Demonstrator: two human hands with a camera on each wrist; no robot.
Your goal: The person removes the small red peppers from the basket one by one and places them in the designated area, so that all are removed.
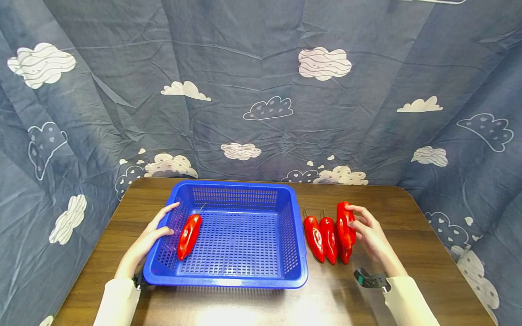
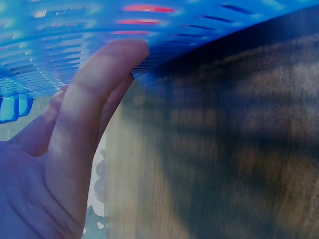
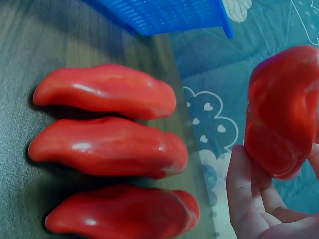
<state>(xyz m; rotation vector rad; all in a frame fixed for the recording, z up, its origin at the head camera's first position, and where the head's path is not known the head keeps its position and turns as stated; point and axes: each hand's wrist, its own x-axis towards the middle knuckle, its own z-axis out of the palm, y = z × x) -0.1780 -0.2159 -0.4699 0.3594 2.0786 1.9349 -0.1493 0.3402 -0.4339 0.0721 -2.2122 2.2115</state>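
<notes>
A blue plastic basket (image 1: 228, 282) stands on the table, with one long red pepper (image 1: 189, 237) inside near its left wall. My left hand (image 1: 148, 235) grips the basket's left side, thumb and a finger over the rim; the left wrist view shows other fingers (image 2: 82, 114) against the outer wall. Right of the basket, my right hand (image 1: 369, 233) holds a red pepper (image 3: 281, 114) between thumb and fingers, raised off the table. Three more lie side by side: a left pepper (image 1: 314, 237), a middle pepper (image 1: 328, 240) and a right pepper (image 3: 124, 211), partly hidden in the head view by the held one.
The brown wooden table (image 1: 383, 201) ends at a dark blue cloth (image 1: 244, 68) printed with white clouds, which hangs behind and at both sides. A black band (image 1: 371, 278) hangs at the right wrist.
</notes>
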